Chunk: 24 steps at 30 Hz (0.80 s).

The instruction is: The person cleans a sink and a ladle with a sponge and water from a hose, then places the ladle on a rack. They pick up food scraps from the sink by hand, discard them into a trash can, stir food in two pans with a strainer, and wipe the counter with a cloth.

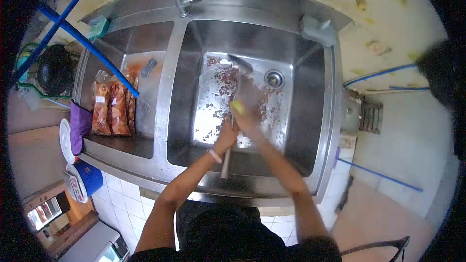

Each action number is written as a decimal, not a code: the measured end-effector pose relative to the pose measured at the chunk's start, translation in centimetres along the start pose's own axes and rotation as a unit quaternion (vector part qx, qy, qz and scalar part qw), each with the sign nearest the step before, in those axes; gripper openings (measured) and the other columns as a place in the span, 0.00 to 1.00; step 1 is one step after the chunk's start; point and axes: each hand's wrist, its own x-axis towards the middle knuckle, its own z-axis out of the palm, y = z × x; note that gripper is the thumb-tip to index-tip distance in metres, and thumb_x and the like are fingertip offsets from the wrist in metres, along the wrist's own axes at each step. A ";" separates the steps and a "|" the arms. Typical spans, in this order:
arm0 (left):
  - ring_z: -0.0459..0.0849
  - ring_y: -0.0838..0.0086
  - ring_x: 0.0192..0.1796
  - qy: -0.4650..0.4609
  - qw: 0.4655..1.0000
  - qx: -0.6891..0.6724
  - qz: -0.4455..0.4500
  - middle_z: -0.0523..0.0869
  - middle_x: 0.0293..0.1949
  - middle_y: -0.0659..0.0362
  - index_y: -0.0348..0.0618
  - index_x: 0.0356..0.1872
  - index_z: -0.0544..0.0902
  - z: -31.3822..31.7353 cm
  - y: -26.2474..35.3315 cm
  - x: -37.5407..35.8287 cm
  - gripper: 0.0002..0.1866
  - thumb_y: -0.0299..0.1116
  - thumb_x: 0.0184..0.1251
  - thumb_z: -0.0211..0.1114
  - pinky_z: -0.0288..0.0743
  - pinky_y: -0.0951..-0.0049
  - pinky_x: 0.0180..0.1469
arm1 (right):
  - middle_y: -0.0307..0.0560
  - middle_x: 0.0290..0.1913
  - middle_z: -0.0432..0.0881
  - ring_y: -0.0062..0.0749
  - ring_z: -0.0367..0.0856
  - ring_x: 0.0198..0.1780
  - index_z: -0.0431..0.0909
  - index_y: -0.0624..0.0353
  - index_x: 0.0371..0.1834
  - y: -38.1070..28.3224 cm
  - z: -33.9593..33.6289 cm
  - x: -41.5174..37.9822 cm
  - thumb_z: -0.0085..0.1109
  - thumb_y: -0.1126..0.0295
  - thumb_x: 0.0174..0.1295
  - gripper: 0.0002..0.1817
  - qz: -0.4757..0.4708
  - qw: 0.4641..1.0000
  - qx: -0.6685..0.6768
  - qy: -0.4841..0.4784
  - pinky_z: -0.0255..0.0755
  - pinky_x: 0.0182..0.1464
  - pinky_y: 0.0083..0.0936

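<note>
My left hand (226, 135) is wrapped round the pale handle (226, 162) of a long utensil, low in the right sink basin (303, 157). The handle's lower end points toward me. A dark, blurred piece (241, 63) lies in line with it near the back of the basin; the utensil's head is too smeared to name. Just beyond, my right hand (246, 120) grips a yellow sponge (238, 107) against the utensil, blurred by motion. Dark and reddish food scraps (225, 80) are scattered over the basin floor around both hands.
A drain (274, 79) sits at the basin's back right. In the left basin are several bags of reddish meat (119, 106), a grey scrubber (148, 67) and a blue hose (109, 63) hanging across. A faucet (184, 5) stands behind the divider. A purple cloth (80, 125) drapes over the left rim.
</note>
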 end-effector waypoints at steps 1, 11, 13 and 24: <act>0.76 0.56 0.21 0.036 0.980 0.177 0.080 0.75 0.20 0.46 0.37 0.43 0.59 -0.9 -0.1 -0.5 0.16 0.30 0.54 0.49 0.69 0.60 0.24 | 0.54 0.45 0.70 0.42 0.63 0.52 0.64 0.58 0.48 -0.7 1.4 0.1 0.45 0.64 0.54 0.18 -0.066 0.989 -0.112 0.067 0.55 0.53 0.32; 0.76 0.55 0.21 0.061 0.832 0.534 0.141 0.76 0.17 0.47 0.26 0.47 0.59 -2.8 2.0 -3.7 0.19 0.24 0.53 0.45 0.69 0.58 0.22 | 0.62 0.42 0.69 0.47 0.62 0.52 0.71 0.65 0.32 -0.9 0.9 2.5 0.50 0.67 0.46 0.13 -0.049 0.930 -0.322 0.168 0.56 0.50 0.41; 0.76 0.55 0.21 0.110 0.819 0.535 0.174 0.76 0.18 0.47 0.28 0.47 0.62 -3.3 2.4 -3.7 0.18 0.25 0.53 0.47 0.69 0.59 0.22 | 0.72 0.53 0.56 0.58 0.67 0.46 0.60 0.54 0.54 -0.9 3.6 1.1 0.47 0.67 0.46 0.27 0.021 0.935 -0.338 0.108 0.63 0.47 0.43; 0.53 0.89 0.08 -0.267 0.933 -0.222 -0.100 0.61 0.10 0.72 0.48 0.28 0.67 -3.5 6.0 -4.2 0.13 0.47 0.60 0.47 0.48 0.87 0.08 | 0.44 0.30 0.71 0.35 0.72 0.28 0.66 0.55 0.45 -1.8 1.9 3.2 0.42 0.48 0.54 0.24 -0.011 0.624 0.777 -0.082 0.72 0.33 0.38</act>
